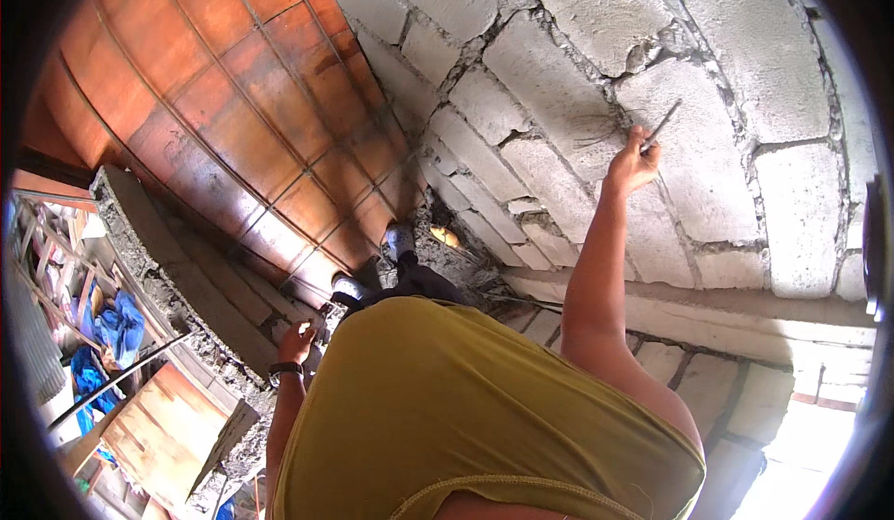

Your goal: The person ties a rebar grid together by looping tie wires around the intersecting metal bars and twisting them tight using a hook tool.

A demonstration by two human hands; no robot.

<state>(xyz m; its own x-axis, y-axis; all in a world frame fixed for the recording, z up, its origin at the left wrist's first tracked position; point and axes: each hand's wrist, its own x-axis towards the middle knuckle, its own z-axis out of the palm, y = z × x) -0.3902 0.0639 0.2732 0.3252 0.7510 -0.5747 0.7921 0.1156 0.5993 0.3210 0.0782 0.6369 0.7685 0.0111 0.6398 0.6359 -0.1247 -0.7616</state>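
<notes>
My right hand (pixel 634 160) is raised in front of the block wall (pixel 520 73), closed around a short thin metal rod (pixel 662 123). Several fine dark wires (pixel 602 131) fan out to the left from the same hand. Down by my waist, my left hand (pixel 297 344) hangs next to the low block wall, a dark band on its wrist. Its fingers are curled, and I cannot tell whether anything is in them. Below me, my shoes (pixel 400 239) are at the edge of the orange panel floor (pixel 230 87).
A grid of steel reinforcing bars (pixel 241 90) crosses the orange panels. On the left runs a low block wall (pixel 202 296) with a rough mortar edge. Beyond it lie blue sheeting (pixel 119 328), wood scraps and a wooden board (pixel 167 429). A yellow object (pixel 445 236) lies by my feet.
</notes>
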